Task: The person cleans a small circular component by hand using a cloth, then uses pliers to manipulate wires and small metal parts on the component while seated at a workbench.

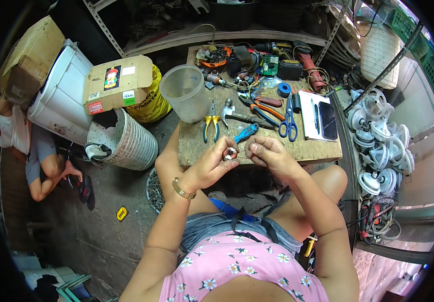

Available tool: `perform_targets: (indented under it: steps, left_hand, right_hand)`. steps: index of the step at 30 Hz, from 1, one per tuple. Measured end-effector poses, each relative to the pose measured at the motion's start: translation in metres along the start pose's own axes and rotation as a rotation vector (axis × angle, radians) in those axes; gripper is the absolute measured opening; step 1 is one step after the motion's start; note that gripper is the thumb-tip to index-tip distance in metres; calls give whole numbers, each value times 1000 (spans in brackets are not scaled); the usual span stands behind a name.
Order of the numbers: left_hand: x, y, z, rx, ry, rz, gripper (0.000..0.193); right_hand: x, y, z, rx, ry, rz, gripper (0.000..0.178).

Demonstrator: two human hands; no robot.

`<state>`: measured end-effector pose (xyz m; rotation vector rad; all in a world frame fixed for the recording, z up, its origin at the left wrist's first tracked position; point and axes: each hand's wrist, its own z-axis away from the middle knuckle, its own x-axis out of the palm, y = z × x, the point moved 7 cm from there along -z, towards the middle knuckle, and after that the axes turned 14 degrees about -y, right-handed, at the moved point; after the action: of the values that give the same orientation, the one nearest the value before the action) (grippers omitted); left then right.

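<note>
Just past the near edge of the wooden worktable (197, 151), my left hand (211, 166) pinches a small ring-shaped coil (230, 153) wound with copper-coloured wire. Close to its right, the fingers of my right hand (271, 155) are pressed together on what looks like a thin wire leading from the coil; the fingers hide most of it. On the tabletop beyond my hands lie a blue-handled tool (247, 132), yellow-and-blue pliers (211, 123), a hammer (247, 118), orange-and-black pliers (266, 109) and blue scissors (288, 123).
A translucent plastic bucket (183, 93) stands at the table's left corner. To its right lie a phone (328, 121) on a white pad, a blue tape roll (284, 90) and a green circuit board (269, 65). White plastic parts (378, 131) hang at right. Another person (46, 151) sits at left.
</note>
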<state>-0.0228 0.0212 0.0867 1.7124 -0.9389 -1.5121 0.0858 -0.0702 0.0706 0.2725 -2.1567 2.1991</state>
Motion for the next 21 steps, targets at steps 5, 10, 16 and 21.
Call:
perform_targets:
  steps: [5, 10, 16, 21]
  left_hand:
    - [8, 7, -9, -13, -129, -537, 32]
    - [8, 12, -4, 26, -265, -283, 34]
    - [14, 13, 24, 74, -393, 59, 32]
    - [0, -16, 14, -4, 21, 703, 27]
  right_hand:
    - [4, -8, -2, 43, -116, 1045, 21]
    - [15, 0, 10, 63, -164, 284, 28]
    - [21, 21, 53, -30, -126, -349, 33]
    - [13, -14, 28, -356, -152, -401, 50]
